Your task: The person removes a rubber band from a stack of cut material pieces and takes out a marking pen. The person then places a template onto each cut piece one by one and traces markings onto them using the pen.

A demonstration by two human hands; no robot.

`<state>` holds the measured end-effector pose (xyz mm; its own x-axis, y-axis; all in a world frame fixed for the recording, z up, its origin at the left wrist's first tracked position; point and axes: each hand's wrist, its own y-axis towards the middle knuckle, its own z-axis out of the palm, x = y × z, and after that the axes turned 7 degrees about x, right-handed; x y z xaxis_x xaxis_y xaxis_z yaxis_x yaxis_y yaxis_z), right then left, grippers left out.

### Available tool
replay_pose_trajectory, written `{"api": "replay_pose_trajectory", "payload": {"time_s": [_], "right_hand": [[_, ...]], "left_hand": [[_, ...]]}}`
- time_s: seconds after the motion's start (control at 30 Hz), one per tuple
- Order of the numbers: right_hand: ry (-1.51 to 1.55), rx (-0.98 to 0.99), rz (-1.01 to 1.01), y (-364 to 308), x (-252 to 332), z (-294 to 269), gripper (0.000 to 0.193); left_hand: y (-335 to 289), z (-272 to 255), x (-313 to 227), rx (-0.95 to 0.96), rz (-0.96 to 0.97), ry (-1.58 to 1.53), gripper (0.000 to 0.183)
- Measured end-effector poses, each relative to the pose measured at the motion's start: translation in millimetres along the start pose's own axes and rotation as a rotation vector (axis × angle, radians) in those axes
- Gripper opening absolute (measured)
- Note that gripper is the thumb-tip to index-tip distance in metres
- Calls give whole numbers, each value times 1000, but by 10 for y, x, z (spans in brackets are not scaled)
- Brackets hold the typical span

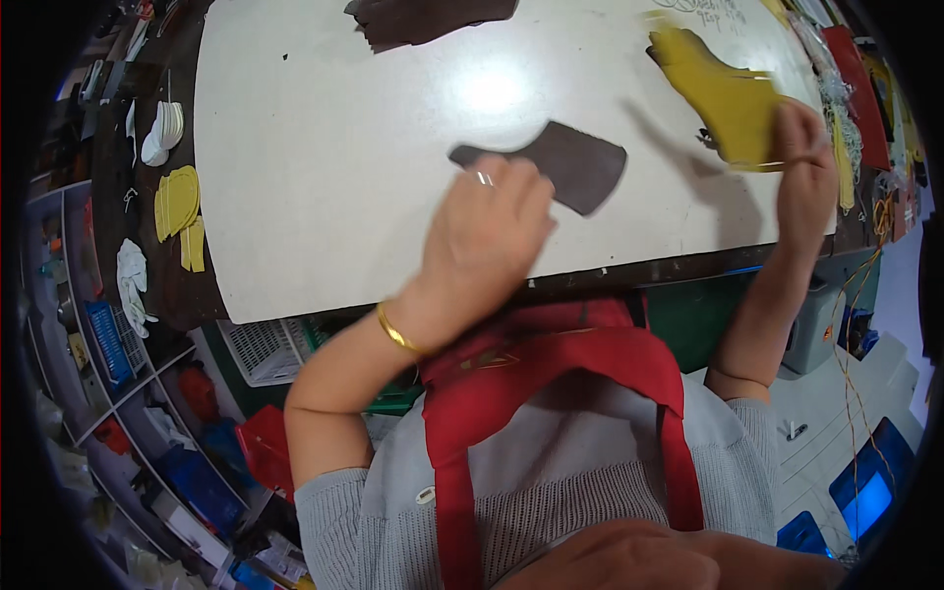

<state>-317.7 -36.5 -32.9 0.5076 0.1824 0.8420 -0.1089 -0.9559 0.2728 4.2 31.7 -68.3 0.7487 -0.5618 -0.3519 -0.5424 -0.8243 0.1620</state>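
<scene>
- Head view: white table [324,197]; two dark brown cut pieces, one at the far edge [423,15].
- Left hand [487,241], grip pinching the other brown piece [575,162], mid-table.
- Right hand [806,167], wrist raised, grip pinching one yellow piece [728,98] near the table's right edge.

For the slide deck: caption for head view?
Left hand holds dark brown piece, right hand yellow piece.

White table [324,177] bears brown piece [580,162]; yellow piece [728,98].
</scene>
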Motion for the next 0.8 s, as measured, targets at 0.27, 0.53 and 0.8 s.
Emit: {"api": "replay_pose_trajectory", "payload": {"time_s": [0.27, 0.53, 0.8], "right_hand": [[-11, 647, 40, -274, 349, 974, 24], [-208, 661, -7, -312, 374, 1076, 24], [-136, 670, 75, -204, 279, 907, 26]], "left_hand": [[-327, 66, -199, -113, -16, -40, 57], [-373, 150, -158, -47, -76, -30, 59], [-185, 132, 16, -164, 24, 73, 41]]}}
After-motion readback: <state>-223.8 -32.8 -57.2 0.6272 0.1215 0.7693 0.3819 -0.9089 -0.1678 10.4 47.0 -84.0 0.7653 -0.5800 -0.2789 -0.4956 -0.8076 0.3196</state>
